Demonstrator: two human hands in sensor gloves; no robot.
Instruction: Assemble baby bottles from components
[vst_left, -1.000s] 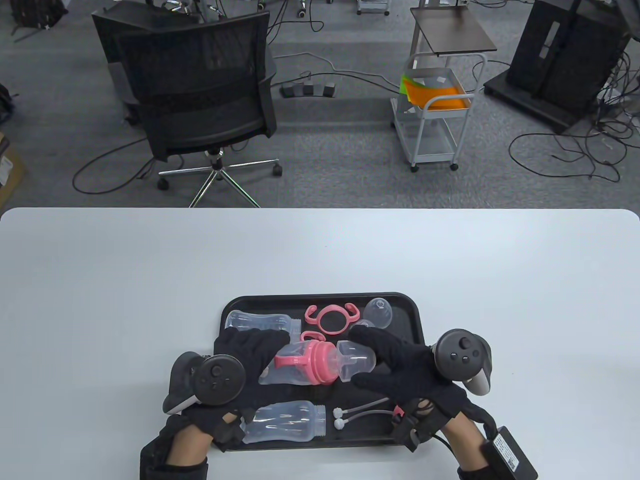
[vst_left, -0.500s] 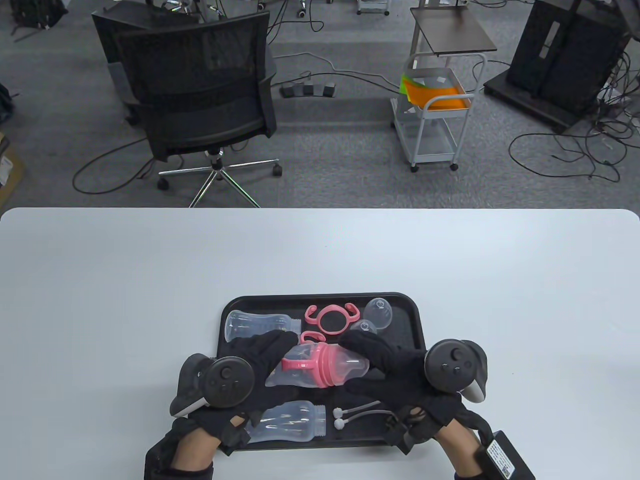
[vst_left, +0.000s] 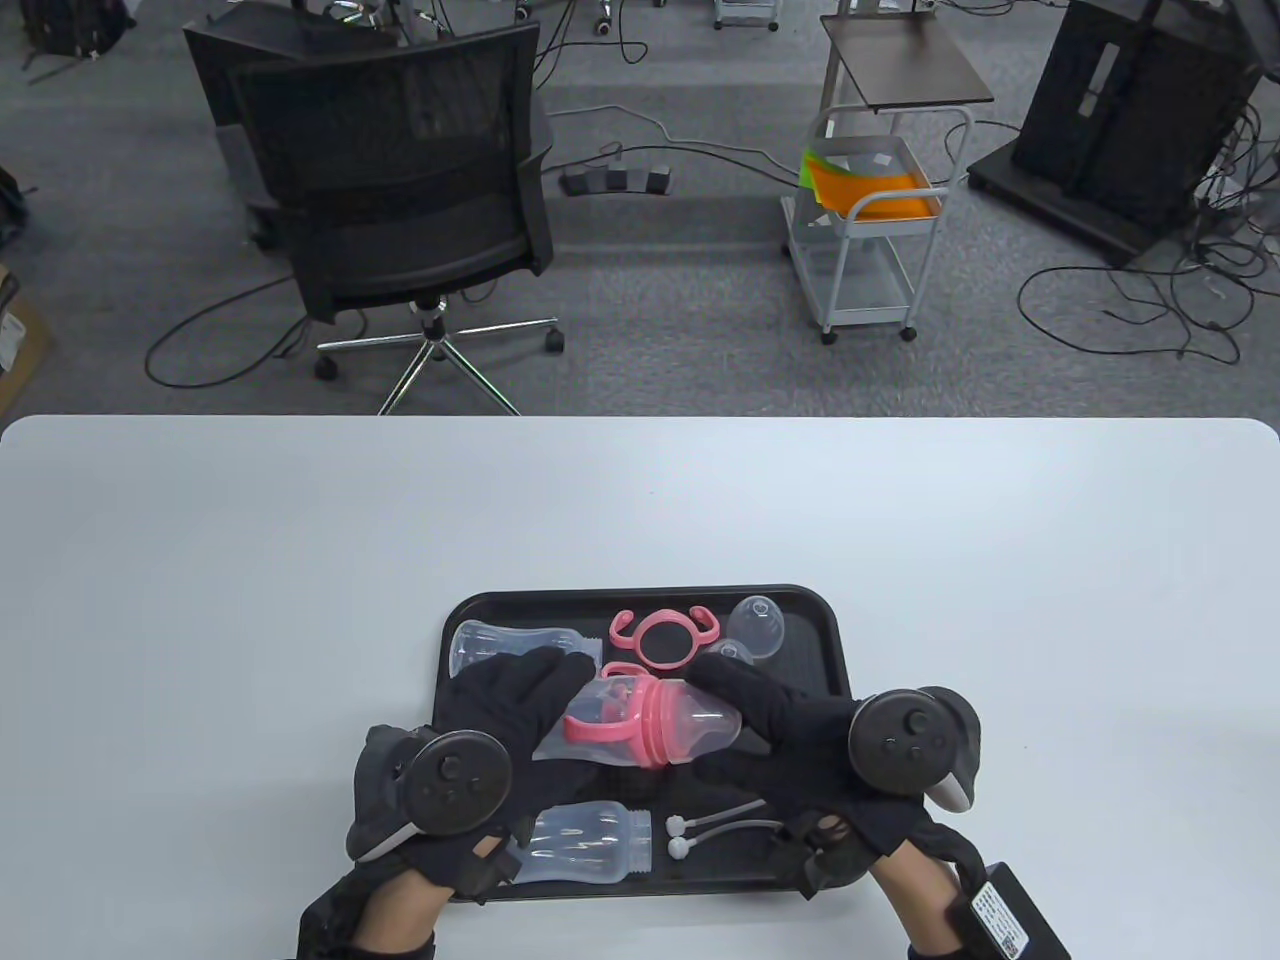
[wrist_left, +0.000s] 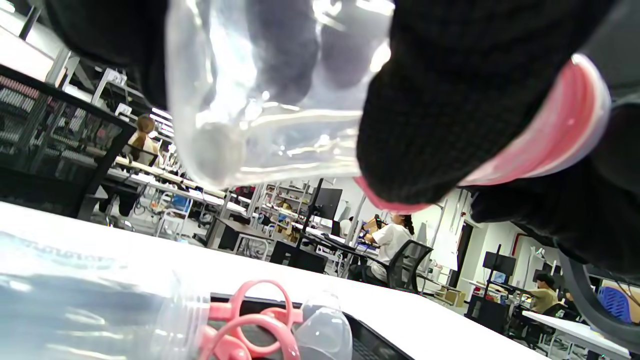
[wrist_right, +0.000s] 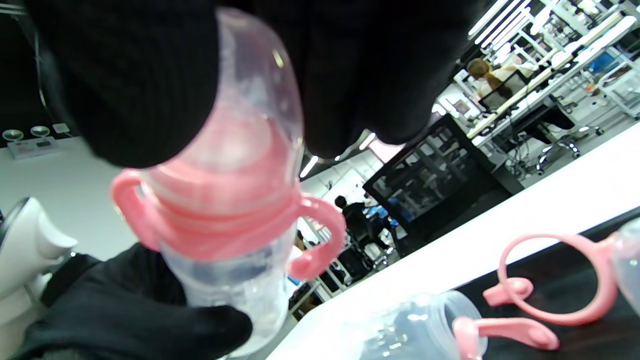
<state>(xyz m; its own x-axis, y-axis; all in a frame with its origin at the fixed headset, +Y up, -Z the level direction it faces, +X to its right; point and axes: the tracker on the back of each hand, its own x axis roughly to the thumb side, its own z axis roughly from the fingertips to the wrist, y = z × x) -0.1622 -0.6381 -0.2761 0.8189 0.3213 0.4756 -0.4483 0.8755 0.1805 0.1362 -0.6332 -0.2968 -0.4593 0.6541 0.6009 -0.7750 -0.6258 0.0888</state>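
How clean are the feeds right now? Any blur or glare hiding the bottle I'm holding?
Table view: sharp and evenly lit, the bottle plainly visible between left hand and right hand. Left wrist view: the bottle is very close, soft, with bright glare on the clear plastic. Right wrist view: the bottle and the gloved fingers are blurred; the background is sharper.

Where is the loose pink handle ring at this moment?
In the table view the pink handle ring lies at the far middle of the black tray, between a clear bottle on its left and a clear cap on its right.
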